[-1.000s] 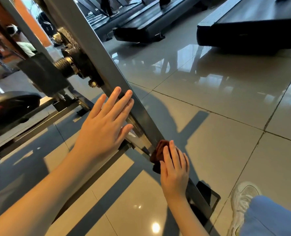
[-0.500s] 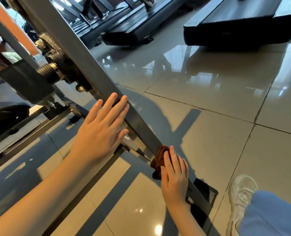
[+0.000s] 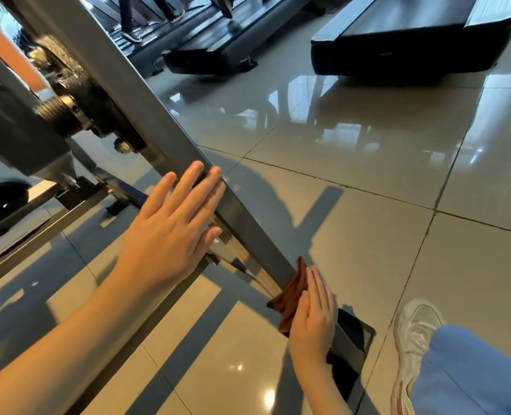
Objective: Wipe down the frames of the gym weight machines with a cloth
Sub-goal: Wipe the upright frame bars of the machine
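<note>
Brown folded cloth (image 3: 291, 290) lies under the right hand (image 3: 312, 322) — fingers straight, pressing it against the grey slanted steel frame bar (image 3: 248, 223), now closer to the black foot plate (image 3: 359, 336); this stroke looks nearly complete. Left hand (image 3: 170, 235) stays flat on the bar, farther up. Beyond — glossy beige floor tiles (image 3: 368, 235), far black treadmills (image 3: 398, 40).

Bright daylight; hard dark shadows across glossy floor (image 3: 368, 235), glare spots near bottom edge. Wide-angle bending at edges; upper-left machine parts (image 3: 68, 94) blurred.
</note>
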Motion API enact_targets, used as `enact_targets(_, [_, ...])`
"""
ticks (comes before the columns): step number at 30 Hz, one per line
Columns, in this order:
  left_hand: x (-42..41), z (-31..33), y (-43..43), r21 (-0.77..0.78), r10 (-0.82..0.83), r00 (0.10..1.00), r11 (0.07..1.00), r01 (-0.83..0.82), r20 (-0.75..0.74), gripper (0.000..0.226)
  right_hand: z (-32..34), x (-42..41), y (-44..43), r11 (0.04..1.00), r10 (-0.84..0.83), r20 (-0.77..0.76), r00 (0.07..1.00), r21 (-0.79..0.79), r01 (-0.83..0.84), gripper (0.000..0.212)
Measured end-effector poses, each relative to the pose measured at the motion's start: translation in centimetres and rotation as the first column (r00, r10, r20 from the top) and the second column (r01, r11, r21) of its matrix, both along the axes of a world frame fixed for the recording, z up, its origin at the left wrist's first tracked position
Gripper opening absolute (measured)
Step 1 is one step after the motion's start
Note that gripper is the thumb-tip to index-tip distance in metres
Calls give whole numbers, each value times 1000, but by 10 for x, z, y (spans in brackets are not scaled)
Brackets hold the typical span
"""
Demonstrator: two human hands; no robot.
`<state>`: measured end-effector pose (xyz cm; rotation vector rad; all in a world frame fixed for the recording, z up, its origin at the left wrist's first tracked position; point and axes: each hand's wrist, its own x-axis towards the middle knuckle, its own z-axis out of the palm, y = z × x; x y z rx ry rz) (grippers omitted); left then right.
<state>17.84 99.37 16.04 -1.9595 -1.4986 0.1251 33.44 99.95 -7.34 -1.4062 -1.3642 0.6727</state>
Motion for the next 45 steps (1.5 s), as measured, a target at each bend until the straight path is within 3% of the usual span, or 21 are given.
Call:
enact_targets(3, [4,-12,2,-77,-43,998,996,39,-50,63,34,-12,8,997,-51,-7,999,-54,51,49])
enact_targets(7, [8,-27,5,-123,-69,994,991,58,-87,60,92,-41,24,990,43,50,998,134,-50,47])
enact_targets(9, [8,-29,4,-123,-67,994,991,55,-90,60,78,-38,24,975,100,46,994,193,-107,45])
enact_targets(13, [11,-31,0,-143,-39,997,989,29,-68,66,0,0,3,999,-21,-105,994,-34,17,43])
enact_targets(16, [13,-30,1,-133,-39,998,991,33,-42,68,8,-4,1,989,-107,-125,986,-111,93,44])
enact_targets(19, [14,-30,4,-121,-42,998,992,36,-40,67,55,-29,11,998,-53,-57,997,22,54,46])
enact_targets(22, [16,-41,4,-153,-81,994,986,69,-71,62,47,-31,14,991,30,-48,998,133,-23,45])
enact_targets(26, [24,-62,1,-236,-154,982,964,125,-107,62,-16,-1,-4,996,-48,-146,988,-81,36,42])
enact_targets(29, [28,-69,1,-253,-187,975,955,153,-116,63,-11,2,-6,953,-160,-179,971,-284,105,39])
enact_targets(33, [31,-71,6,-243,-214,973,952,187,-90,63,39,-31,-1,997,-49,-89,995,-67,43,50])
enact_targets(36, [28,-75,7,-250,-230,968,947,200,-97,63,11,-22,-5,999,20,-22,1000,31,-19,48])
enact_targets(41, [26,-74,6,-262,-243,965,942,211,-96,61,-53,11,-14,972,-136,-210,968,-217,89,43])
enact_targets(45, [27,-71,6,-243,-266,960,941,238,-89,60,-38,8,-11,915,-258,-237,937,-370,158,30])
